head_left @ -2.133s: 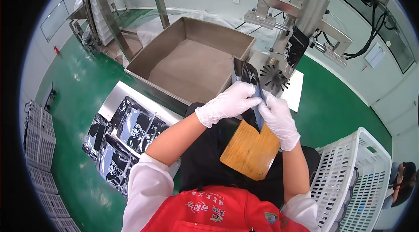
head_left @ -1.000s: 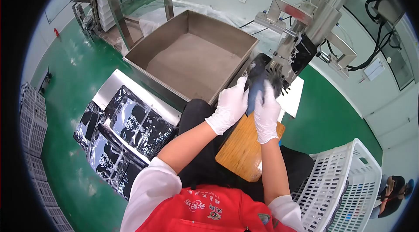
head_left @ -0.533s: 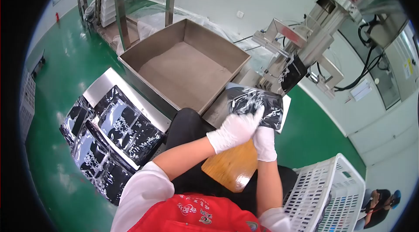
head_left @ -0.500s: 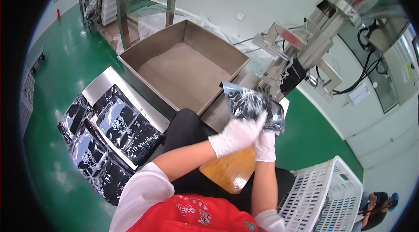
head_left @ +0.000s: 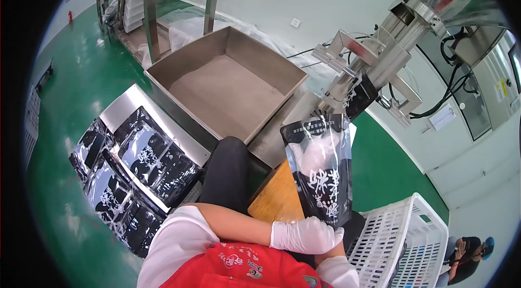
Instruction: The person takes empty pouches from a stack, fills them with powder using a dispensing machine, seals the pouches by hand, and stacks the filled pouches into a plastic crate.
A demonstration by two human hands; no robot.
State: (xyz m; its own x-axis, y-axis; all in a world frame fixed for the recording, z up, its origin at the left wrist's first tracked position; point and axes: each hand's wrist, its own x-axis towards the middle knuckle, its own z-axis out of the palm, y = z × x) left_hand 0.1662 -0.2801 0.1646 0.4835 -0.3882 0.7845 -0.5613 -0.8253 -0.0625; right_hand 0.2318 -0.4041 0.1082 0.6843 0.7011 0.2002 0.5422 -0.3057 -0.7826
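Two hands: both in thin white gloves, crossed at one pouch, so close together rather than apart.
Left hand (head_left: 306, 235): pinched closed on the near edge of the pouch; its forearm reaches across the body.
Right hand (head_left: 319, 153): seen through the clear part of the pouch, under the film; can't tell if inside or behind, or how tightly it grips.
Pouch (head_left: 325, 201): black with a clear window and white lettering, held up over the lap, long side running away from the body; looks flat.
Progress: one pouch in hand, no contents visible in it, so probably unfilled; stacked ones look unhandled; whether any are finished, can't tell.
Wooden board (head_left: 275, 197): just beyond the left forearm, partly hidden by the pouch.
Machine (head_left: 392, 49): steel, beyond the pouch, with a dark pouch (head_left: 361, 97) at its lower end.
Steel bin (head_left: 290, 90): wide, open, ahead of the knees, brownish bottom; can't tell if that is material.
Desk (head_left: 124, 104): metal, left side, carrying pouch stacks (head_left: 144, 149) lying flat.
White crate (head_left: 380, 227): right side, slatted, something dark inside, unclear what.
Co-worker (head_left: 468, 255): far right, dark top, blue cap, beyond the crate.
Floor (head_left: 68, 125): green, shiny.
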